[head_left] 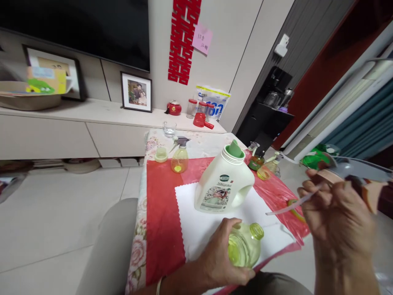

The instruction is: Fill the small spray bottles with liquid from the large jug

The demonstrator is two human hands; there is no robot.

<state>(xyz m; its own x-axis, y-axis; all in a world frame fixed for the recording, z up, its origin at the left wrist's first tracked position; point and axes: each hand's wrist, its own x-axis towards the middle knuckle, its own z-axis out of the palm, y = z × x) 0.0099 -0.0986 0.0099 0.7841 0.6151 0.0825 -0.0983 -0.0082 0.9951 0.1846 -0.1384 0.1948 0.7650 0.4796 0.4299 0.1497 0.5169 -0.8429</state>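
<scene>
My left hand (219, 258) is wrapped round a clear yellow-green bottle (247, 248), which is tilted with its uncapped neck facing up and right. My right hand (340, 217), raised at the right, is closed on a spray head with a thin translucent dip tube (293, 206) pointing left towards the bottle; the head is mostly hidden by my fingers. Beyond the bottle, a large white detergent jug (222, 180) stands upright on a white scalloped sheet (187, 213). Its mouth is uncapped and shows a green spout.
A yellowish spray bottle (180, 157) and a pale green cap (161, 155) stand back left on the red cover (162, 229). Several more spray bottles (256, 161) stand at the right edge. A clear glass cup (169, 128) sits at the back, before the low cabinet (116, 135).
</scene>
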